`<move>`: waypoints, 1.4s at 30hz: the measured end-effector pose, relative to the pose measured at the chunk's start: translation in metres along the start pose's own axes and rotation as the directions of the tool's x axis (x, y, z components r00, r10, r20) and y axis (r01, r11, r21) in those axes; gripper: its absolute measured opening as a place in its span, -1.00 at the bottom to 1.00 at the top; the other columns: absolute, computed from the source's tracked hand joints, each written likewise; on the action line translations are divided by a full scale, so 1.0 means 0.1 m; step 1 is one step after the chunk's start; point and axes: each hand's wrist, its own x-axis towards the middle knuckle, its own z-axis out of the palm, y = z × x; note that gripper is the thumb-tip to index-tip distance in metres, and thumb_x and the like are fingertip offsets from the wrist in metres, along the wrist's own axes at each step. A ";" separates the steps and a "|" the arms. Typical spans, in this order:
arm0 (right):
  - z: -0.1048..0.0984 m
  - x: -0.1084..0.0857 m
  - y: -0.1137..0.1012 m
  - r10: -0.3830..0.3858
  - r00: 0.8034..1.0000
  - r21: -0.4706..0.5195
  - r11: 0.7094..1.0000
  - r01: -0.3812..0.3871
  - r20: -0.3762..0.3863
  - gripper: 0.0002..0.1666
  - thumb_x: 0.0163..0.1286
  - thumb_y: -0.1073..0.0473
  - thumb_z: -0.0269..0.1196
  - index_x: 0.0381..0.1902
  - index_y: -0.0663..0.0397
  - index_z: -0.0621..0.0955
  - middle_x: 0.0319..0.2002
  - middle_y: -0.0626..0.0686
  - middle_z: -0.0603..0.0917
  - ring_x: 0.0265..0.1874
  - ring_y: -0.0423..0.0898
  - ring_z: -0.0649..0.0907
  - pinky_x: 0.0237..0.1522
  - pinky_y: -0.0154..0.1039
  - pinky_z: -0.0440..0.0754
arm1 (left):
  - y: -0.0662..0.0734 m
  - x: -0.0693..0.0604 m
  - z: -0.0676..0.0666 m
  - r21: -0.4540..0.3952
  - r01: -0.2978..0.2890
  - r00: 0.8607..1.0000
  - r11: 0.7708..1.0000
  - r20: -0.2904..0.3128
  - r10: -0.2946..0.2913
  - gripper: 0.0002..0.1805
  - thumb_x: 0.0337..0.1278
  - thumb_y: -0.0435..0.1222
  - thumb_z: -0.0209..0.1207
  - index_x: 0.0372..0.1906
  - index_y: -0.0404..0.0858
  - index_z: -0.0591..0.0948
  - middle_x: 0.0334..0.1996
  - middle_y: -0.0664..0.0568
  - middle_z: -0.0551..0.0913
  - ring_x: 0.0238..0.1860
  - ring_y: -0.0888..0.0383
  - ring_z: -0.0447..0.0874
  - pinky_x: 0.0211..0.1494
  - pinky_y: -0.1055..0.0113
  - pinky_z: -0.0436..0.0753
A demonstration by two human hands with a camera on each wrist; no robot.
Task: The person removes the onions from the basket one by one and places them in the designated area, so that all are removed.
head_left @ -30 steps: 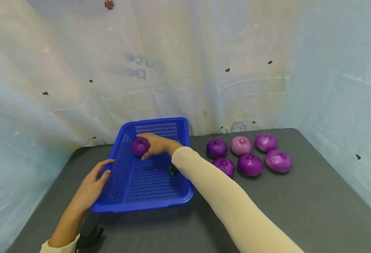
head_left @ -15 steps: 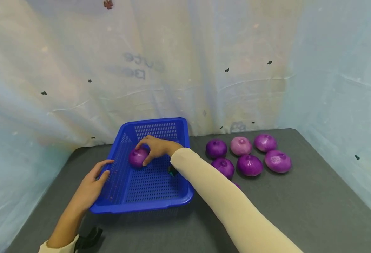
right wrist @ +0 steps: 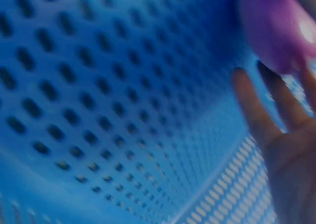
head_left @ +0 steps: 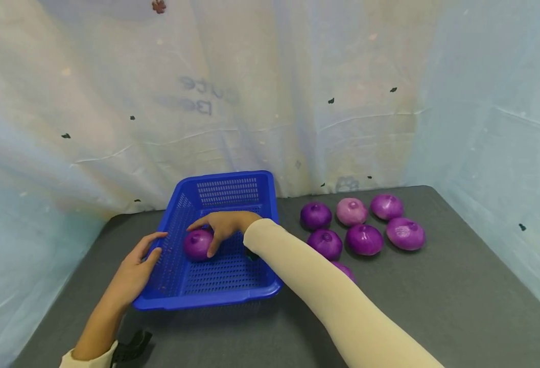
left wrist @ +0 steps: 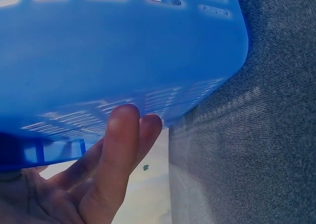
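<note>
My right hand is inside a blue plastic basket, holding a purple onion between thumb and fingers. The onion is low in the basket, left of its middle; I cannot tell whether it touches the floor. In the right wrist view the onion shows at the upper right, with some fingers of my hand spread below it. My left hand grips the basket's left rim. From the left wrist, the fingers of that hand show beneath the rim, against the basket's outer wall.
Right of the basket, several purple onions lie grouped on the dark grey table, one paler and pinkish. My right sleeve partly covers the nearest onion. A pale plastic curtain hangs behind the table and at both sides.
My right hand has brought the onion nearer along the inside of the basket, from its back left toward the middle. The left hand and the basket have stayed in place.
</note>
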 end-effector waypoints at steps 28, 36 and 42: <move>-0.13 -0.38 -0.48 -0.065 0.992 -0.133 0.990 0.050 -0.109 -0.05 0.16 -0.15 0.48 0.47 -0.23 0.37 0.29 -0.06 0.54 0.17 -0.16 0.55 0.08 -0.34 0.58 | -0.02 0.02 -0.01 0.060 -0.005 1.000 0.998 -0.019 0.006 -0.44 0.59 0.01 -0.23 0.53 -0.07 0.18 0.49 -0.43 0.13 0.40 -0.47 0.21 0.20 -0.41 0.36; -0.23 -0.70 -0.58 -0.122 0.979 -0.179 0.980 0.091 -0.165 -0.06 0.19 -0.16 0.46 0.48 -0.18 0.35 0.31 -0.05 0.52 0.21 -0.13 0.54 0.11 -0.31 0.58 | -0.01 0.01 0.00 0.064 0.025 1.000 0.998 -0.013 -0.024 -0.44 0.60 0.01 -0.26 0.53 -0.06 0.16 0.46 -0.47 0.19 0.31 -0.47 0.35 0.05 -0.28 0.55; -0.23 -1.03 -0.64 -0.143 0.971 -0.215 0.971 0.100 -0.192 -0.03 0.17 -0.18 0.46 0.49 -0.21 0.33 0.38 -0.08 0.47 0.29 -0.13 0.51 0.20 -0.26 0.55 | -0.01 0.00 0.00 0.019 0.028 1.000 0.999 -0.012 -0.028 -0.45 0.60 -0.01 -0.25 0.53 -0.06 0.16 0.44 -0.47 0.22 0.17 -0.40 0.51 -0.16 0.00 0.67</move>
